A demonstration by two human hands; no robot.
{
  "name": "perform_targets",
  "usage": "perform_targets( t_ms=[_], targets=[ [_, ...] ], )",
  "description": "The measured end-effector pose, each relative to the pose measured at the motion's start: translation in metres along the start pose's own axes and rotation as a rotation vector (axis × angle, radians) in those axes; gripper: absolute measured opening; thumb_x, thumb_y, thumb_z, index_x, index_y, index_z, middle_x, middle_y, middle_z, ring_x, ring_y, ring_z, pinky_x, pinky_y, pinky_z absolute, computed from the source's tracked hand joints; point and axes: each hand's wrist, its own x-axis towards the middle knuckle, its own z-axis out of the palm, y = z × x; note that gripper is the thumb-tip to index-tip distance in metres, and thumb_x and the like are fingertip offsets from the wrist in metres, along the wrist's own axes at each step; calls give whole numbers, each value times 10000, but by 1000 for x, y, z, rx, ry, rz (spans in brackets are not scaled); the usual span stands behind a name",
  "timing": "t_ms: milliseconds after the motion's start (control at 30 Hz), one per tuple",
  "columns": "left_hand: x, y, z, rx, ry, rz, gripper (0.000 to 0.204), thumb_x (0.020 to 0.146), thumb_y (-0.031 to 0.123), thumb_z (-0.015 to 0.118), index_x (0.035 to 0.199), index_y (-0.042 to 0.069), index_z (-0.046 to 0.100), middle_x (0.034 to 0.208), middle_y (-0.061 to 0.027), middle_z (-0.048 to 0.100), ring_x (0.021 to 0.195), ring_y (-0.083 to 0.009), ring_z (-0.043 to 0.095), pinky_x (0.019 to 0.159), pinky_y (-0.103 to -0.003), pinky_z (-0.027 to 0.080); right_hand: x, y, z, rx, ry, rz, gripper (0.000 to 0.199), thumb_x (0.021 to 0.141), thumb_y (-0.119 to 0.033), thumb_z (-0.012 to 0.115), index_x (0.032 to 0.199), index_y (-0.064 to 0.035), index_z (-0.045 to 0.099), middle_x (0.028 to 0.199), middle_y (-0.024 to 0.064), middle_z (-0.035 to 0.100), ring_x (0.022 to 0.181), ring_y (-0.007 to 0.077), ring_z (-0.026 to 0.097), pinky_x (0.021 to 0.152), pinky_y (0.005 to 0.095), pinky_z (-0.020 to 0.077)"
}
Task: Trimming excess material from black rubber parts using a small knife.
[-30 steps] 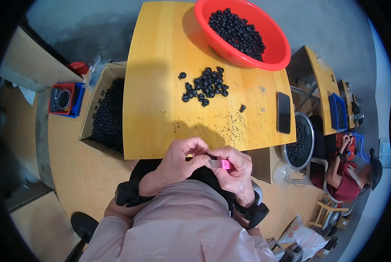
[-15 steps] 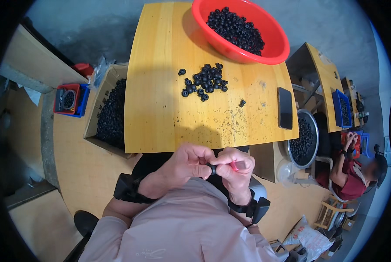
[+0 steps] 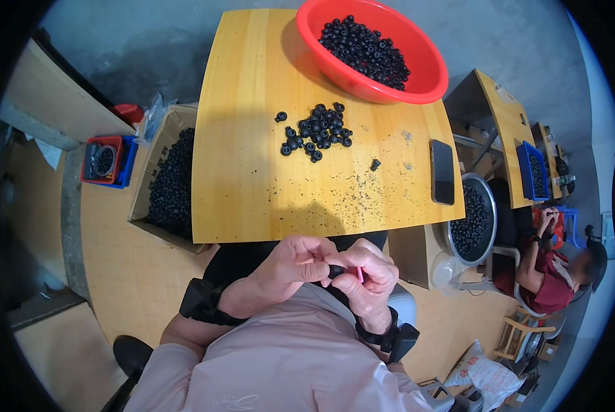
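Left grip (image 3: 288, 266) still pinches the black part (image 3: 335, 271); right grip (image 3: 374, 283) holds the pink tool (image 3: 360, 274), now closer to it

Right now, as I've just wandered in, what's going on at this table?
A seated person is working with bare hands just off the table's near edge. The left hand pinches a small black piece, and the right hand meets it there while holding something pink, mostly hidden by the fingers. On the table lie a loose cluster of similar black pieces and a dark phone; a red basin at the far side holds many more.
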Motion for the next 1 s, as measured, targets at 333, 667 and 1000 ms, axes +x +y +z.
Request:
perform_targets(
  t_ms=[333,667,1000],
  targets=[
    [0,4,3,48,48,-54,205,775,139,645,890,-10,564,743,-13,542,689,-66,510,627,-185,415,-5,8,0,100,25,61,218,664,-63,722,853,13,643,609,21,459,526,106,394,485,230,314],
    [7,-3,-1,-55,9,128,229,805,203,630,838,-4,537,714,-57,523,647,-130,489,612,-250,400,-7,12,-4,422,167,224,400,809,-228,617,1087,40,511,687,-27,443,601,41,359,563,169,283],
    [10,-6,-1,39,129,160,233,807,216,632,854,10,534,771,-35,532,702,-112,503,647,-236,405,-11,12,-8,177,29,156,429,756,-147,671,1098,48,500,726,14,509,617,71,429,576,189,347]
  ],
)
